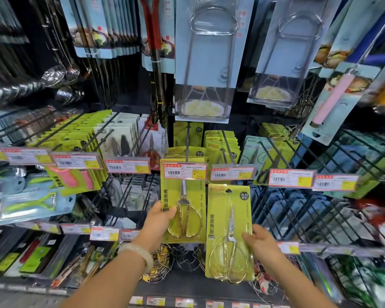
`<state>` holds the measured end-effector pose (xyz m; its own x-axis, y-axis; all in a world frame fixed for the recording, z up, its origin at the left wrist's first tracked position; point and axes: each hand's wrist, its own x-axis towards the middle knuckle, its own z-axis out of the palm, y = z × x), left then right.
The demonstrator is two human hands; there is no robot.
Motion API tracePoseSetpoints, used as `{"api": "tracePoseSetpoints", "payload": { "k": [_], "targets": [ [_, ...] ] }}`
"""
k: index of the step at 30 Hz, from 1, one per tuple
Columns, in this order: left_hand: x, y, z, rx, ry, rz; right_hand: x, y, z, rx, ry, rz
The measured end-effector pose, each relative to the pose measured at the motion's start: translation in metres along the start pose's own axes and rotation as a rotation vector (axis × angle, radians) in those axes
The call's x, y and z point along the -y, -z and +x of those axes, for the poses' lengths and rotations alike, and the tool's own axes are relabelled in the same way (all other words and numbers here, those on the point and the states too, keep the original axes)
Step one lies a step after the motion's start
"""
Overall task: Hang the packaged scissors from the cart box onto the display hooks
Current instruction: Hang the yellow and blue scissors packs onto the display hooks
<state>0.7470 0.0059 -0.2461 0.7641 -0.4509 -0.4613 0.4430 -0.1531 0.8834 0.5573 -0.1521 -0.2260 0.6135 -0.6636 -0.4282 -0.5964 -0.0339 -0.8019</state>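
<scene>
My left hand (pixel 158 221) grips the left edge of a green scissors pack (pixel 183 203) that hangs at the front of a display hook (pixel 187 141), right behind a red-and-white price tag (pixel 185 171). More green packs sit further back on that hook. My right hand (pixel 260 243) holds a second green pack of gold-handled scissors (pixel 229 232) by its right edge, upright, just right of and lower than the first. Its hang hole (pixel 228 191) is free, below the neighbouring price tag (pixel 232 173). The cart box is out of view.
Rows of black hooks with price tags run left and right, carrying green and blue packs. Clear-packaged wire tools (pixel 206 56) hang overhead. Ladles (pixel 53 74) hang at upper left. Wire racks (pixel 182 254) sit on the shelf below my hands.
</scene>
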Motion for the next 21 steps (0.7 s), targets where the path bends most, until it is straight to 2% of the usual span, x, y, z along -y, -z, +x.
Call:
{"api": "tracePoseSetpoints", "payload": {
  "k": [3,7,15,21],
  "targets": [
    [-0.008,-0.002,-0.009,-0.065,-0.089,0.048,0.001,-0.003,-0.001,-0.004,0.011,-0.001],
    [-0.014,-0.007,-0.015,-0.057,-0.152,0.113,0.001,-0.005,0.002,0.0,0.008,-0.036],
    [-0.009,-0.015,-0.012,-0.052,-0.012,0.003,-0.001,0.004,0.007,0.001,0.006,0.06],
    [-0.006,-0.013,-0.008,-0.053,0.014,-0.008,-0.006,0.005,0.015,-0.01,0.016,0.024]
  ]
}}
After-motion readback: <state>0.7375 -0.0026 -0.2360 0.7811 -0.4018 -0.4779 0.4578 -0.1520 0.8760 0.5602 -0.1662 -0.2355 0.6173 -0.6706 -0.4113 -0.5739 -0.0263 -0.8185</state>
